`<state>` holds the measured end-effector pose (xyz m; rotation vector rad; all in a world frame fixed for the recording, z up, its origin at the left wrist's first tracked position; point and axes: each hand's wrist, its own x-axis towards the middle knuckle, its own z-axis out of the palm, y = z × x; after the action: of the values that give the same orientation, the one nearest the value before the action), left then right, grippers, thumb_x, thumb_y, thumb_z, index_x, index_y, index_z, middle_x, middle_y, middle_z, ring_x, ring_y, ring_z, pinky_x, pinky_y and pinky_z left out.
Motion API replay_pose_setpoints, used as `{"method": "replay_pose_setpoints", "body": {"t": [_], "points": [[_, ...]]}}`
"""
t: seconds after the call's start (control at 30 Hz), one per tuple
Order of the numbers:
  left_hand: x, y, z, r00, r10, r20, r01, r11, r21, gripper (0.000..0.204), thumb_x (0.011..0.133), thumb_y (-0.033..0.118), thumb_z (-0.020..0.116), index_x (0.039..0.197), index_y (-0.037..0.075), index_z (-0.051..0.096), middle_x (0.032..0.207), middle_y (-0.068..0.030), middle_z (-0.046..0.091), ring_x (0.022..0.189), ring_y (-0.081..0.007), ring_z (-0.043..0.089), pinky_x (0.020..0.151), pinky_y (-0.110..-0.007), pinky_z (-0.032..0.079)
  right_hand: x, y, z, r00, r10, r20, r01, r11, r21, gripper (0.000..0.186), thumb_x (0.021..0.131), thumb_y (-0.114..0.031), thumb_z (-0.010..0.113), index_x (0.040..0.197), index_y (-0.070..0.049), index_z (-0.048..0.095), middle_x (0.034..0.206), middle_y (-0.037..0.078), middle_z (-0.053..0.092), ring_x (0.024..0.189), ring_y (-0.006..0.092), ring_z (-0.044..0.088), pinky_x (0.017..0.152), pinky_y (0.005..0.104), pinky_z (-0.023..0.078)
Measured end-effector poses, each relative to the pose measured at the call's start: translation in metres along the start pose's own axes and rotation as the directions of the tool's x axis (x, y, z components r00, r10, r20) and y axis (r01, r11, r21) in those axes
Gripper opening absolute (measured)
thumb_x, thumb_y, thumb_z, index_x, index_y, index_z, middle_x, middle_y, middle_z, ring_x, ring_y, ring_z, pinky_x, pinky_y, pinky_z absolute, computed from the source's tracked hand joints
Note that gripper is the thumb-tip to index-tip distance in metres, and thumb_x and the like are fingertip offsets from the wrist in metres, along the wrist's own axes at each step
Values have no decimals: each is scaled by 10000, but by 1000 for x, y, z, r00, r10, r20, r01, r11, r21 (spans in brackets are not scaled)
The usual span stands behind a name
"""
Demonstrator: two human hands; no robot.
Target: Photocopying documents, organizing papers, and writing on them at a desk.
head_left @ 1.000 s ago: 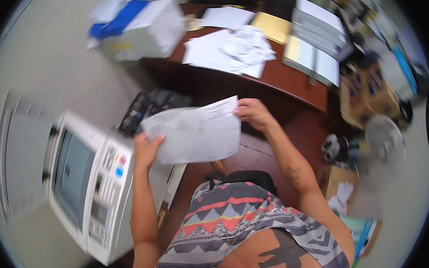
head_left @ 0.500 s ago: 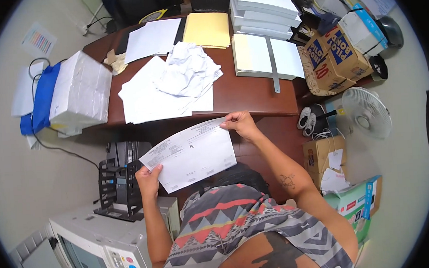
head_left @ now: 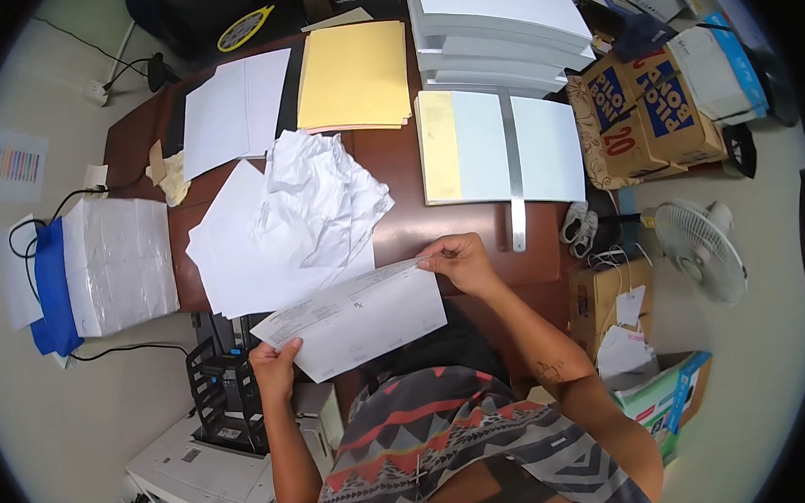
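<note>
The brown desk (head_left: 410, 231) stands nearer the person than a second ago, the white copier (head_left: 194, 467) farther back at left; a printed sheet (head_left: 367, 320) now meets the desk's front edge in view, pinched between left hand (head_left: 274, 367) and right hand (head_left: 464, 264).

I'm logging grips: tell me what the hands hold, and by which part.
Printed paper: the left hand pinches its left edge, the right hand its upper right corner.

Brown desk (head_left: 404, 164): loose white sheets (head_left: 224, 267), yellow paper stack (head_left: 352, 77), white paper piles (head_left: 503, 10).
</note>
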<state>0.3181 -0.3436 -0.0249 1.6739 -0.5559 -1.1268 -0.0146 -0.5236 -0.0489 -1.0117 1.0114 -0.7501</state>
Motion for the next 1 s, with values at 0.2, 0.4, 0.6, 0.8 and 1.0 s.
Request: {"method": "replay_pose_setpoints", "body": {"t": [0.2,0.4,0.6,0.8,1.0], "points": [[25,30,45,999,-34,-12,35,997,63,247,824,-73,732,1071,-81,714,1018,-108,742,892,-143,680,844,-273,525,47,-26,-45,993,-39,113,60,980,-191,75,835,24,762,902,35,732,834,77,733,760,116,668,689,263,539],[42,43,66,990,-134,-53,137,988,68,232,813,-86,731,1046,-81,721,1011,-114,744,892,-160,687,852,-285,530,126,-79,-94,759,-622,191,402,217,-890,511,798,-304,776,1200,-12,655,926,129,690,901,302,623,845,431,427],[45,49,66,982,-188,28,187,982,33,324,779,-56,769,1095,-74,699,1063,-125,738,965,-200,695,920,-326,519,194,-96,-107,944,-298,142,180,105,-978,810,805,-509,752,1336,66,545,825,144,664,734,280,617,761,405,389],[42,49,61,972,-230,37,230,973,19,371,740,-36,822,1091,-60,701,1063,-125,740,959,-212,702,924,-342,529,212,-94,-110,966,-168,194,210,78,-975,824,815,-525,747,1341,74,538,780,144,669,680,288,623,767,411,407],[49,58,71,974,-225,40,223,974,36,280,761,-51,795,1032,-63,728,1005,-121,750,884,-182,700,840,-309,544,215,-86,-112,963,-191,191,205,55,-977,807,824,-515,742,1330,82,544,775,141,672,672,288,626,770,416,416]]}}
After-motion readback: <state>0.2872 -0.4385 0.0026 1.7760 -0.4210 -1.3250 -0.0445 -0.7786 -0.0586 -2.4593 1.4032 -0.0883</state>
